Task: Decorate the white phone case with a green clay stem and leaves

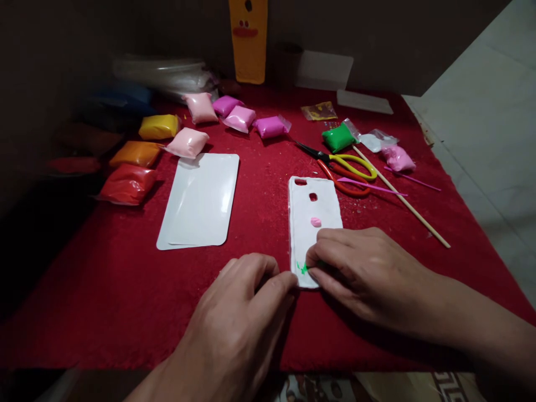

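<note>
A white phone case [315, 201] lies on the red cloth, with two openings near its far end. A small pink clay piece [315, 222] sits at its middle, and green clay bits [302, 267] are near its lower left. My right hand [355, 268] is closed over the lower right part of the case, thumb and finger pinched beside the green bits; what they hold, if anything, is hidden. At the case's near left corner rests the thumb of my left hand [247, 301], its fingers curled on the cloth.
Left of the case lies a white board [201, 201]. Clay packets, such as a red one [128, 183] and a green one [338, 137], surround the far side. Scissors [335, 162], a wooden stick [402, 195] and pink tools [372, 186] lie at right.
</note>
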The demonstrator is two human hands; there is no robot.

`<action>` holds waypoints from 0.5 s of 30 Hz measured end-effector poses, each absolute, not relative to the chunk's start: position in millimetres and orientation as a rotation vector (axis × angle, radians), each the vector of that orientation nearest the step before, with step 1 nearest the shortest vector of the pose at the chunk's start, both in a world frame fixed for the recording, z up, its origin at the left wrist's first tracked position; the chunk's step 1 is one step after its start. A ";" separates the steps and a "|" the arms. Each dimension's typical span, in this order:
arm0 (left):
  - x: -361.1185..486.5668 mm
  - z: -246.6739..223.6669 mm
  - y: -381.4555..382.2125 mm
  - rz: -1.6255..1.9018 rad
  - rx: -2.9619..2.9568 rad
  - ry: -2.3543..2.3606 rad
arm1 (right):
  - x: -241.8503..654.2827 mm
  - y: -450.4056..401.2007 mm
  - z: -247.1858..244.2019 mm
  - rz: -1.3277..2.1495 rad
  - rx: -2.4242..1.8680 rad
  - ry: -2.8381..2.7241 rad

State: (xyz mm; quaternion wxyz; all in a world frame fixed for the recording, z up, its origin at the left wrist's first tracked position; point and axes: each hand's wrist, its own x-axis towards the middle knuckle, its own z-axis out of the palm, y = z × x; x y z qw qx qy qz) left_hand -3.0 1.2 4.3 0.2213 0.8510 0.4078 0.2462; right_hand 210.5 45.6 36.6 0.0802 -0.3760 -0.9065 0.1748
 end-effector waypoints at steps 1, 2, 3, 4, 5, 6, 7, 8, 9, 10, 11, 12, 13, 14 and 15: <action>-3.1 4.2 1.3 0.670 2.345 1.128 | 210.5 45.6 36.2 0.520 -1.126 -2.714; -3.2 4.0 1.4 0.663 2.341 1.129 | 210.5 45.6 35.9 0.520 -1.130 -2.718; -3.3 3.8 1.5 0.658 2.337 1.133 | 210.4 45.8 35.6 0.522 -1.133 -2.721; -3.3 3.7 1.5 0.652 2.333 1.135 | 210.3 46.0 35.3 0.527 -1.134 -2.721; -3.3 3.6 1.5 0.656 2.334 1.138 | 210.4 46.3 35.0 0.534 -1.131 -2.719; -3.3 3.7 1.5 0.664 2.338 1.135 | 210.5 46.5 34.7 0.539 -1.129 -2.711; -3.2 3.9 1.4 0.672 2.340 1.133 | 210.9 46.7 34.5 0.542 -1.125 -2.695; -3.2 4.1 1.4 0.680 2.344 1.131 | 211.3 46.8 34.2 0.544 -1.129 -2.677; -3.1 4.4 1.3 0.682 2.344 1.132 | 212.0 46.9 34.0 0.546 -1.130 -2.659; -2.9 4.5 1.3 0.686 2.344 1.129 | 212.6 46.9 33.8 0.546 -1.139 -2.641; -2.7 4.5 1.3 0.692 2.341 1.129 | 213.3 46.9 33.8 0.544 -1.147 -2.630; -2.5 4.3 1.4 0.691 2.338 1.129 | 214.0 46.8 33.8 0.541 -1.157 -2.623; -2.3 4.0 1.5 0.690 2.334 1.132 | 214.5 46.8 34.0 0.538 -1.164 -2.622; -2.2 3.5 1.5 0.680 2.329 1.131 | 214.9 46.6 34.2 0.541 -1.165 -2.629; -2.1 3.0 1.6 0.668 2.322 1.135 | 215.1 46.5 34.5 0.546 -1.158 -2.642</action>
